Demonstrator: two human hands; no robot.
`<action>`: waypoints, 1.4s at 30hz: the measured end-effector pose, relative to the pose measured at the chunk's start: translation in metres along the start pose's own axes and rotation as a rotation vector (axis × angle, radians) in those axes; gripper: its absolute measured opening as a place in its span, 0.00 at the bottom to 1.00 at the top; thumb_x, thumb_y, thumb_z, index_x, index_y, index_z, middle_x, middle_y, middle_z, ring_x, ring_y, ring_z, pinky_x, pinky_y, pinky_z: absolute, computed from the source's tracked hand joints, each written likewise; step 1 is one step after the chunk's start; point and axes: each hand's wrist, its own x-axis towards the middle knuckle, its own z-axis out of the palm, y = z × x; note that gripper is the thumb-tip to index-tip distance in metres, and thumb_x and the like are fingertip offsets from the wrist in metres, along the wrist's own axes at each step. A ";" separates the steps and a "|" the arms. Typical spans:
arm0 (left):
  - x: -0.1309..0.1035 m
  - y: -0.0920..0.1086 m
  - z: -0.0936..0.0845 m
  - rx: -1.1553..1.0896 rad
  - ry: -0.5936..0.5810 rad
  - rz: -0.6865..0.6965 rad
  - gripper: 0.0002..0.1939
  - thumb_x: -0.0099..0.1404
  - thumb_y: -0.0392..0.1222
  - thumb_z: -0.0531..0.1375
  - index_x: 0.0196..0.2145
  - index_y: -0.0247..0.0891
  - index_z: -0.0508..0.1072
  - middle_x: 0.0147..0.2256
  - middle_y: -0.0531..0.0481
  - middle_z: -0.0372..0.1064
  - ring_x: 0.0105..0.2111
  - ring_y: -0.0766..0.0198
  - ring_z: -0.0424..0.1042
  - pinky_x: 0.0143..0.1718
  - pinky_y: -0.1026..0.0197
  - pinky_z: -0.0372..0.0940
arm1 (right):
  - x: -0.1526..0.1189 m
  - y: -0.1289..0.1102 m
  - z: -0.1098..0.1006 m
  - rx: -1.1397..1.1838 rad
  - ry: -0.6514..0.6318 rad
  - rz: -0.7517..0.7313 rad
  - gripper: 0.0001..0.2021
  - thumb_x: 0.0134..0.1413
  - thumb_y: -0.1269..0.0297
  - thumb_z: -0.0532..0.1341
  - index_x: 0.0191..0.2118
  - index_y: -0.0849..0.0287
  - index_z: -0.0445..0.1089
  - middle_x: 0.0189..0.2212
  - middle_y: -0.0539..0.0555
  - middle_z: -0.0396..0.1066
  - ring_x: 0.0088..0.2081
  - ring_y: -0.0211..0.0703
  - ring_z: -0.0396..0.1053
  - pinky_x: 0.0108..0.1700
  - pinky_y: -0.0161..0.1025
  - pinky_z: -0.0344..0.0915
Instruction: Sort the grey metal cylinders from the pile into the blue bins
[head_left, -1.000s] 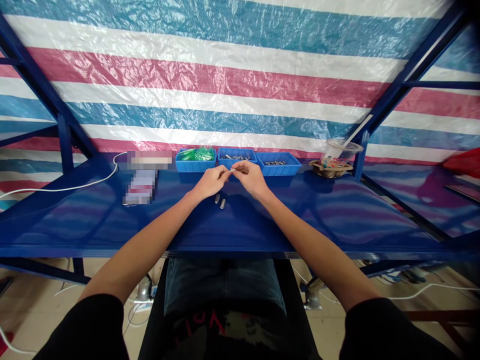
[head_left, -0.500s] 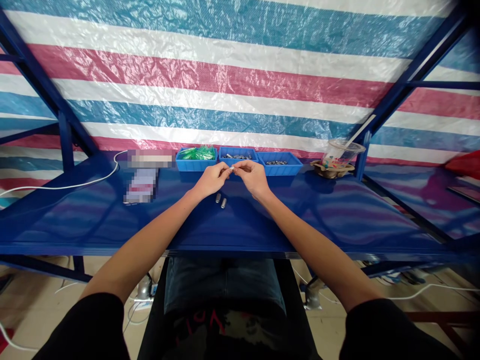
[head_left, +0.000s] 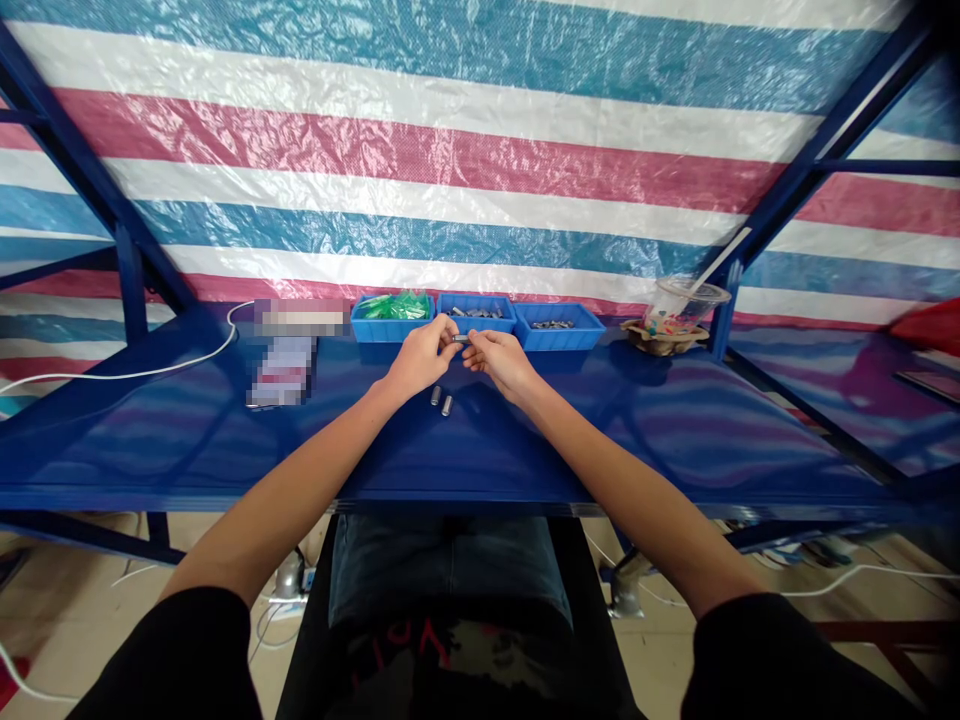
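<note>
Between the fingertips of both hands is a small silver metal cylinder (head_left: 460, 339), held roughly level above the table. My left hand (head_left: 424, 355) pinches its left end. On the other end, my right hand (head_left: 498, 358) closes with thumb and forefinger. Below them, two similar metal cylinders (head_left: 447, 405) lie side by side on the blue table (head_left: 480, 460). Just behind the hands stands a blue bin (head_left: 491, 325) with small metal parts, its front partly hidden by my fingers.
A blue bin (head_left: 394, 330) of green plastic pieces stands left in the row; another bin (head_left: 570, 338) with small metal parts is at right. A phone-like blurred object (head_left: 283, 370) lies at left. Farther right is a plastic cup (head_left: 684, 305) with a straw. Blue frame posts flank the table.
The right hand's fingers have shifted slightly and opened out, and more of the cylinder now shows between the hands. The two cylinders on the table have stayed put.
</note>
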 end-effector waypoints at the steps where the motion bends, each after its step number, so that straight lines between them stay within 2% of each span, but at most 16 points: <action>1: 0.000 0.001 0.000 -0.011 -0.006 -0.012 0.06 0.59 0.35 0.57 0.36 0.39 0.65 0.29 0.53 0.69 0.29 0.64 0.69 0.33 0.62 0.63 | 0.000 0.000 0.000 0.001 0.010 -0.012 0.15 0.50 0.52 0.61 0.27 0.60 0.67 0.22 0.52 0.69 0.23 0.35 0.67 0.25 0.33 0.63; 4: 0.000 0.004 -0.001 -0.050 -0.018 -0.074 0.05 0.62 0.40 0.56 0.36 0.39 0.67 0.29 0.52 0.71 0.30 0.63 0.70 0.33 0.62 0.64 | 0.001 0.000 -0.001 -0.002 0.055 -0.064 0.14 0.48 0.53 0.62 0.29 0.60 0.66 0.23 0.50 0.69 0.24 0.35 0.67 0.28 0.34 0.64; 7: 0.001 0.005 -0.002 -0.077 -0.039 -0.151 0.11 0.65 0.46 0.52 0.32 0.38 0.68 0.28 0.50 0.72 0.29 0.62 0.71 0.32 0.61 0.64 | 0.001 -0.001 -0.001 -0.014 0.070 -0.107 0.12 0.47 0.55 0.63 0.30 0.60 0.66 0.23 0.49 0.68 0.26 0.35 0.67 0.30 0.34 0.65; 11: 0.003 0.000 -0.001 -0.105 -0.083 -0.214 0.16 0.66 0.48 0.50 0.24 0.38 0.67 0.25 0.49 0.72 0.26 0.63 0.70 0.30 0.61 0.63 | 0.000 -0.002 0.001 -0.027 0.055 -0.145 0.10 0.47 0.58 0.62 0.32 0.59 0.66 0.25 0.48 0.68 0.27 0.35 0.68 0.31 0.35 0.65; 18: 0.003 -0.004 0.003 -0.186 -0.074 -0.256 0.12 0.63 0.47 0.53 0.28 0.37 0.67 0.27 0.49 0.71 0.29 0.62 0.70 0.33 0.60 0.64 | -0.002 -0.004 0.002 -0.020 0.046 -0.174 0.07 0.45 0.66 0.60 0.33 0.57 0.64 0.25 0.45 0.67 0.27 0.35 0.68 0.30 0.33 0.65; 25: 0.003 -0.004 0.005 -0.267 -0.094 -0.279 0.13 0.63 0.49 0.54 0.30 0.36 0.67 0.29 0.48 0.71 0.30 0.63 0.70 0.34 0.60 0.64 | -0.001 -0.002 0.002 0.028 0.087 -0.202 0.06 0.43 0.66 0.62 0.31 0.59 0.67 0.24 0.46 0.68 0.26 0.34 0.68 0.32 0.35 0.66; 34: 0.004 -0.004 0.006 -0.303 -0.109 -0.251 0.11 0.64 0.46 0.53 0.31 0.35 0.65 0.28 0.47 0.71 0.28 0.65 0.71 0.31 0.62 0.65 | -0.001 0.001 0.004 0.092 0.145 -0.199 0.08 0.42 0.64 0.65 0.31 0.60 0.70 0.25 0.50 0.72 0.28 0.39 0.71 0.38 0.41 0.69; 38: 0.003 0.000 0.002 -0.219 -0.062 -0.184 0.09 0.64 0.44 0.53 0.30 0.36 0.65 0.27 0.49 0.70 0.28 0.65 0.70 0.31 0.62 0.64 | -0.003 -0.003 0.004 0.118 0.119 -0.170 0.10 0.43 0.63 0.66 0.33 0.59 0.68 0.25 0.48 0.72 0.28 0.37 0.71 0.38 0.39 0.69; 42: 0.001 0.004 -0.001 -0.101 -0.008 -0.084 0.03 0.59 0.38 0.57 0.32 0.38 0.65 0.27 0.52 0.68 0.28 0.64 0.68 0.32 0.61 0.62 | -0.002 -0.006 0.002 0.127 0.068 -0.099 0.09 0.49 0.60 0.63 0.34 0.59 0.67 0.24 0.48 0.71 0.26 0.35 0.71 0.34 0.35 0.69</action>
